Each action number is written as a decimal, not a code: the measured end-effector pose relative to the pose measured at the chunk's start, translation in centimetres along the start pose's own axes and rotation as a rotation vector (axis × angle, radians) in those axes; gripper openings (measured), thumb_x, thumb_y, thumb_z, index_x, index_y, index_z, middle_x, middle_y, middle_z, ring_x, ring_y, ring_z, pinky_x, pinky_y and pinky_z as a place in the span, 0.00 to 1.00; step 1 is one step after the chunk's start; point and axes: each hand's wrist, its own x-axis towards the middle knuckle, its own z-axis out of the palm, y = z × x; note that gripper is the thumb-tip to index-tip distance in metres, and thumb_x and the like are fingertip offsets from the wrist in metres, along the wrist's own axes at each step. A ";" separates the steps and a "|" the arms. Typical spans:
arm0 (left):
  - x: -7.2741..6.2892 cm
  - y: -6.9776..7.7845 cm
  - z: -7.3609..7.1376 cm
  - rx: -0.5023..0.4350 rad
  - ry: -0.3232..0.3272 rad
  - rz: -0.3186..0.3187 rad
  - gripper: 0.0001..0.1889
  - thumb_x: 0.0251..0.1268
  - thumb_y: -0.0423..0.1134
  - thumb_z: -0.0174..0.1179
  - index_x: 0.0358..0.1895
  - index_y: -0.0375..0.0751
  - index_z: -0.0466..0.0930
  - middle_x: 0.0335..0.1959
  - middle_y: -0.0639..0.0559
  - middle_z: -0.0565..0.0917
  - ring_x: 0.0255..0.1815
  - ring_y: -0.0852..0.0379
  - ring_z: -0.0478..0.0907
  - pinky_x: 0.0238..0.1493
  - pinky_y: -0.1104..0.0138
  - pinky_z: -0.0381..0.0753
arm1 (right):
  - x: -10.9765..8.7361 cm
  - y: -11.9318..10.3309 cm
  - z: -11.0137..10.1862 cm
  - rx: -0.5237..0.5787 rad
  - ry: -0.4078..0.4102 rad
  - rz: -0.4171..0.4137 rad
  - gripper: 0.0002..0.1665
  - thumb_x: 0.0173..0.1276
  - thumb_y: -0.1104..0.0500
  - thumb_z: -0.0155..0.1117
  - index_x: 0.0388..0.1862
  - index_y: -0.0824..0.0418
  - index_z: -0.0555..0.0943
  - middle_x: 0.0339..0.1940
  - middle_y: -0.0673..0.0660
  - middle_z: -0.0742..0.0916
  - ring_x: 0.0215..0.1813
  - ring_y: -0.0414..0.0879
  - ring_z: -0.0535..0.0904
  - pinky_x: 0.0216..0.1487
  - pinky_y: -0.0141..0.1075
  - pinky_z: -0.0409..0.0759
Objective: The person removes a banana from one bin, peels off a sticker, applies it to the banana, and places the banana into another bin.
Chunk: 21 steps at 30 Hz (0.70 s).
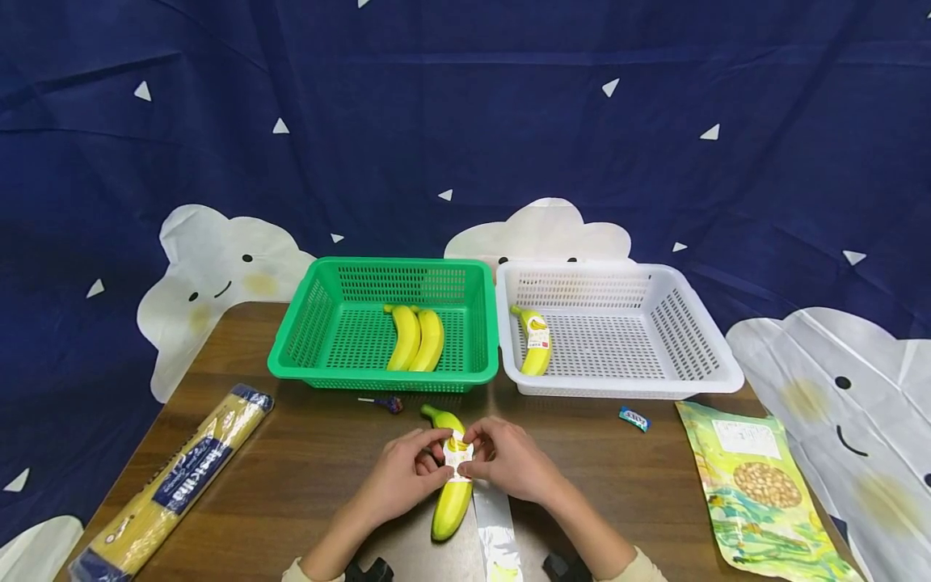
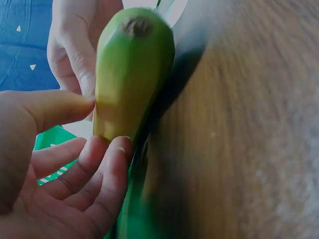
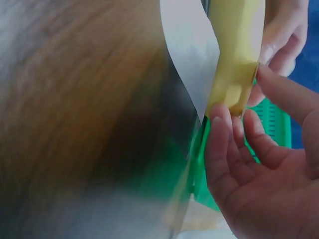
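Note:
A yellow banana with green ends [image 1: 452, 513] lies on the table in front of me, its stem pointing away. A white label [image 1: 457, 454] with a banana picture sits across its middle. My left hand [image 1: 403, 477] holds the banana from the left, thumb and fingertips at the label's edge. From the other side my right hand [image 1: 512, 461] grips it, thumb and forefinger on the label. The left wrist view shows the banana's blunt green tip [image 2: 135, 64] close up, with fingertips against its side. Beside the banana lies a glossy label strip [image 1: 496, 521], partly under my right hand.
A green basket [image 1: 291, 372] with two bananas [image 1: 416, 339] stands at the back, beside a white basket [image 1: 618, 388] with one labelled banana [image 1: 537, 343]. A lollipop [image 1: 393, 404], a small blue packet [image 1: 634, 418], a spaghetti pack [image 1: 178, 485] and a green-yellow pouch [image 1: 764, 493] lie around.

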 end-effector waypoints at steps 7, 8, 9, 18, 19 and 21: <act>-0.4 -0.2 -0.2 0.084 -0.013 0.037 0.26 0.61 0.43 0.67 0.62 0.40 0.76 0.33 0.53 0.78 0.29 0.64 0.74 0.31 0.71 0.78 | 0.1 0.2 -0.2 0.015 -0.040 0.003 0.22 0.52 0.51 0.78 0.41 0.56 0.78 0.32 0.50 0.81 0.30 0.39 0.78 0.29 0.33 0.77; -0.4 -0.3 -0.2 0.098 -0.007 0.041 0.26 0.61 0.44 0.67 0.62 0.40 0.76 0.33 0.54 0.78 0.29 0.65 0.74 0.31 0.72 0.78 | 0.1 0.3 -0.1 0.014 -0.044 0.001 0.22 0.52 0.51 0.78 0.41 0.56 0.77 0.31 0.49 0.81 0.30 0.39 0.78 0.29 0.33 0.77; -0.5 -0.3 -0.2 0.111 -0.002 0.042 0.26 0.61 0.45 0.66 0.62 0.40 0.76 0.33 0.54 0.78 0.29 0.66 0.74 0.31 0.72 0.77 | 0.1 0.4 -0.1 0.017 -0.048 -0.001 0.21 0.53 0.51 0.77 0.40 0.56 0.77 0.30 0.49 0.81 0.30 0.39 0.77 0.28 0.33 0.76; -1.1 -0.4 0.2 0.176 0.024 0.080 0.25 0.63 0.45 0.64 0.61 0.37 0.76 0.38 0.56 0.79 0.33 0.67 0.74 0.35 0.72 0.77 | 0.1 1.1 0.0 0.049 -0.098 -0.022 0.18 0.56 0.50 0.75 0.36 0.56 0.76 0.25 0.47 0.81 0.29 0.40 0.77 0.27 0.33 0.75; -1.1 -0.4 0.2 0.181 0.031 0.085 0.25 0.63 0.45 0.64 0.60 0.36 0.77 0.38 0.56 0.79 0.34 0.66 0.74 0.35 0.72 0.77 | 0.2 1.1 0.0 0.042 -0.103 -0.033 0.17 0.57 0.50 0.74 0.35 0.55 0.76 0.25 0.46 0.81 0.29 0.39 0.76 0.28 0.33 0.75; -1.2 -0.3 0.2 0.194 0.049 0.096 0.24 0.63 0.45 0.65 0.59 0.36 0.78 0.39 0.56 0.80 0.35 0.66 0.75 0.36 0.71 0.78 | 0.2 1.1 0.0 0.031 -0.108 -0.056 0.14 0.58 0.50 0.73 0.31 0.53 0.76 0.25 0.45 0.80 0.29 0.38 0.76 0.29 0.32 0.74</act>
